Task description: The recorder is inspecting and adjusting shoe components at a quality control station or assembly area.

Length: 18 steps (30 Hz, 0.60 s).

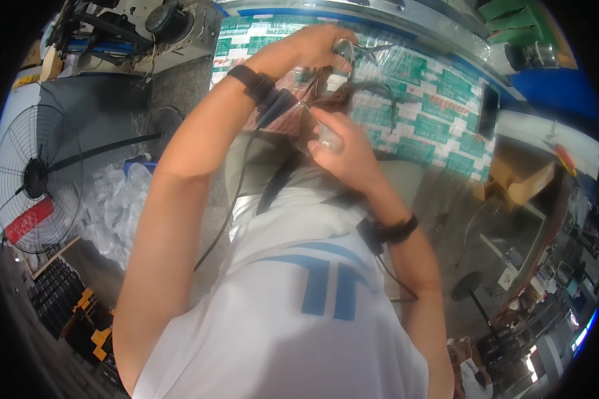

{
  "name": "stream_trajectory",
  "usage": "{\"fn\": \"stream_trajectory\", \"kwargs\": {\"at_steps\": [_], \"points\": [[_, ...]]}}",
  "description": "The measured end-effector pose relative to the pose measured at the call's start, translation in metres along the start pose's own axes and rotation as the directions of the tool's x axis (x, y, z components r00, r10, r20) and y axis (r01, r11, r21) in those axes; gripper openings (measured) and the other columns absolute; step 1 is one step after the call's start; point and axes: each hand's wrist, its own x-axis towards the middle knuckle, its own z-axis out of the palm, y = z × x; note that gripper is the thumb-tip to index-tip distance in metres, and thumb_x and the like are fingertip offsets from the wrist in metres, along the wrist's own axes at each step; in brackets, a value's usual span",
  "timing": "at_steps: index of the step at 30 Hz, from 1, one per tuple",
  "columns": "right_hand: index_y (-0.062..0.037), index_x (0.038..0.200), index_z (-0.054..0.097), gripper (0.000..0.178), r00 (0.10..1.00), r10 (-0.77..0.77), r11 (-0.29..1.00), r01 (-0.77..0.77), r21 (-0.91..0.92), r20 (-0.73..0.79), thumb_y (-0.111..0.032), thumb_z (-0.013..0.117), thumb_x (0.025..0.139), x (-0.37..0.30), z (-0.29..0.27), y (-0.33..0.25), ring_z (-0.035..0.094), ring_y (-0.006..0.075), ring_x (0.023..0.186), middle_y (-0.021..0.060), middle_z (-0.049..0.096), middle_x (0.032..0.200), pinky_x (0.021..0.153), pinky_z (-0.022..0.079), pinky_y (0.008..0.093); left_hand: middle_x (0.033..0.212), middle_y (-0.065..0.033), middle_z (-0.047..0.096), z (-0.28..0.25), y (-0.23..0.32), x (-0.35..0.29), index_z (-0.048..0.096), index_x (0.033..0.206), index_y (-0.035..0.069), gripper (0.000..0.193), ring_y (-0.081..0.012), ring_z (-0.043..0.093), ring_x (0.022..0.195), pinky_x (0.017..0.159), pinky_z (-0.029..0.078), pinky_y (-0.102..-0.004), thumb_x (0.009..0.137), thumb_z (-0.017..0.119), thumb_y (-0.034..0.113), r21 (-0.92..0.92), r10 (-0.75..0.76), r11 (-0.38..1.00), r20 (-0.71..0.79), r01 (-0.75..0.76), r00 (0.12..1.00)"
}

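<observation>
- Two hands of ours work close together near 12 o'clock, with a brown strapped item (336, 96) between them on our side of the table (446, 113).
- From our left hand (319, 50), the brown strapped item lies toward 6 o'clock; from our right hand (343, 146), it lies toward 12 o'clock.
- Our left hand bends its fingers narrowly around the item's upper end; blur hides exactly where the fingertips press.
- Our right hand is curled narrow around a small pale piece (329, 137), thumb and forefinger pointing toward 11 o'clock; we cannot tell what the piece is.
- A dark strap (383, 92) loops out from the item toward 3 o'clock, resting over the table's green-and-white printed covering, which has clear film on it.
- Just beside our left hand, toward 3 o'clock, we see a slim grey pointed tool (378, 48); whether it is held we cannot tell.
- At 2 o'clock a dark phone-like slab (488, 110) lies at the table's edge.
- At 3 o'clock stands an open cardboard box (532, 185); we cannot make out its contents.
- At 9 o'clock, clear plastic bags (110, 213) are heaped against a blue bin (142, 166), mostly hidden.
- At 8 o'clock we see stacked black crates (56, 289) with yellow pieces (86, 302) beside them.
</observation>
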Motion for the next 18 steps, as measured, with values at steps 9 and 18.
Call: {"fn": "stream_trajectory", "kwargs": {"at_steps": [9,18], "points": [[0.0063,0.137,0.069,0.067,0.956,-0.259,0.954,0.276,-0.117,0.141,-0.033,0.084,0.085,0.012,0.049,-0.016,0.069,0.0421,0.104,0.0229,0.070,0.113,0.094,0.056,0.0468,0.177,-0.0275,0.037,-0.003,-0.008,0.015,0.068,0.155,0.026,0.085,-0.0469,0.050,0.154,0.129,0.038,-0.0552,0.081,0.093,0.059,0.463,0.011,0.886,0.002,-0.011,1.000],[0.0066,0.143,0.064,0.069,0.957,-0.120,0.948,0.032,-0.317,-0.264,-0.023,0.084,0.084,-0.033,-0.014,0.011,0.069,0.0372,0.105,0.0205,0.068,0.113,0.091,0.056,0.0445,0.176,-0.0274,0.039,0.006,-0.018,0.009,0.065,0.158,0.023,0.085,-0.0473,0.051,0.153,0.126,0.043,-0.0525,0.085,0.090,0.059,0.185,-0.010,0.983,0.001,0.010,1.000]]}}
